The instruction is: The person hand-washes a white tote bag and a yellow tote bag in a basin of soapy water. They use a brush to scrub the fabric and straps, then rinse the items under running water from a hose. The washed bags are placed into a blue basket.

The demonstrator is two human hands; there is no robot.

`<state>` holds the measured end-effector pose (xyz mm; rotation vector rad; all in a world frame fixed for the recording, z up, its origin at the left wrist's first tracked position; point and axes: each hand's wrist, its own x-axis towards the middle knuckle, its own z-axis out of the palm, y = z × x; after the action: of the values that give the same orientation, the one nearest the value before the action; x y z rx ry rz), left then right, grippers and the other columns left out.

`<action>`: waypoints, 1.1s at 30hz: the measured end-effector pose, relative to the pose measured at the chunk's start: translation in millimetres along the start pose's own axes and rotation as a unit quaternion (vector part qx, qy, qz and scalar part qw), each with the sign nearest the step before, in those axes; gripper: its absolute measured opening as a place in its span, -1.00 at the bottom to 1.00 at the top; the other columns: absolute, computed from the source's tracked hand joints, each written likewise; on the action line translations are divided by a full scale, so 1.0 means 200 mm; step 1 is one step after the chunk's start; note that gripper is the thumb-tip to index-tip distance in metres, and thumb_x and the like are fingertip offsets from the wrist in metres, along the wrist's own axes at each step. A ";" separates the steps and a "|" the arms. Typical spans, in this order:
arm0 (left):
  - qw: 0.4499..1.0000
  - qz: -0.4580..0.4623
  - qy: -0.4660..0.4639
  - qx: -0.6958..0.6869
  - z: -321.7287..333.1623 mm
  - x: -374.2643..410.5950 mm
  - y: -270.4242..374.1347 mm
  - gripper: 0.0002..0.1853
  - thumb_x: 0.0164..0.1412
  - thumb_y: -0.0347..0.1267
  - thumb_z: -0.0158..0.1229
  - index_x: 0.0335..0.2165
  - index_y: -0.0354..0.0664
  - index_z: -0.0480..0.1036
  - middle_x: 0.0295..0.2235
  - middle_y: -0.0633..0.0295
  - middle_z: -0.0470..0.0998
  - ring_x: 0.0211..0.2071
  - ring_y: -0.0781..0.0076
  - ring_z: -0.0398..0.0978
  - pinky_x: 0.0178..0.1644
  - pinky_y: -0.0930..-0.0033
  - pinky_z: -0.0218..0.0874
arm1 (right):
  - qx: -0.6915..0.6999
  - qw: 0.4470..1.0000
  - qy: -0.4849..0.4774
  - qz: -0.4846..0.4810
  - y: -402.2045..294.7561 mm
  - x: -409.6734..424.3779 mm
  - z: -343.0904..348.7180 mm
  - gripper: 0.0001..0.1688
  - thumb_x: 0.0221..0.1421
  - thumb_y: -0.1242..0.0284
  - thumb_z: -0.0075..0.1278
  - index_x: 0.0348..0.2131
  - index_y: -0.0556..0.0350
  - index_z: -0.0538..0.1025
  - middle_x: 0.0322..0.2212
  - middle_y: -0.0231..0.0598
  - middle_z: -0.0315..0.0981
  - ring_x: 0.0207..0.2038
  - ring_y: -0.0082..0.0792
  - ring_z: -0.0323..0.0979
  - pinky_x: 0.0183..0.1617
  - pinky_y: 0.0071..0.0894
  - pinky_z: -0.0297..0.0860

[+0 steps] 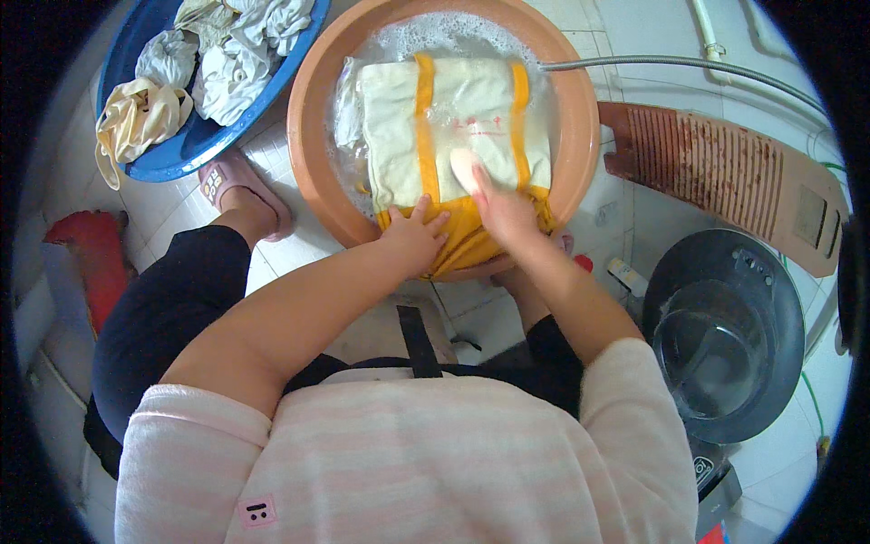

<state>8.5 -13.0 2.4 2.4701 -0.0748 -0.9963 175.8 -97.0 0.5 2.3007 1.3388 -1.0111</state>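
Note:
A wet cream canvas tote bag (391, 136) with yellow straps and a yellow end lies flat across an orange-brown plastic basin (309, 136). With fingers spread, my left hand (413, 238) presses on the yellow part near the basin's front rim. My right hand (506, 214) grips a pale oval object (465, 170), a soap bar or a brush, against the bag's middle; I cannot tell which. Red print shows just above it. Soapy water (448, 32) with foam surrounds the bag, and a white cloth (348, 105) is partly under water at the left.
A blue basin (224, 139) of pale clothes (234, 75) stands at upper left. A metal shower hose (652, 61) reaches over the orange rim. To the right are a brown washboard (720, 170) and a dark basin (775, 340) containing clear water. White tiles (268, 262) cover the floor.

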 end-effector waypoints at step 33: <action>0.504 -0.291 0.362 -0.729 0.12 0.11 -0.29 -0.65 0.03 -0.36 0.05 -0.18 -0.27 0.28 -0.30 0.06 0.44 -0.28 0.27 0.40 -0.20 0.34 0.21 | 0.088 0.946 0.151 0.274 0.43 0.29 -0.04 -0.39 -0.19 0.09 0.03 -0.17 0.07 0.39 -0.21 0.01 0.32 -0.15 -0.05 0.31 -0.09 -0.19 0.27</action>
<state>1.7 24.0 -54.0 0.9450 1.3438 0.1221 270.5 -100.0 -41.8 2.8152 0.6303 -0.6286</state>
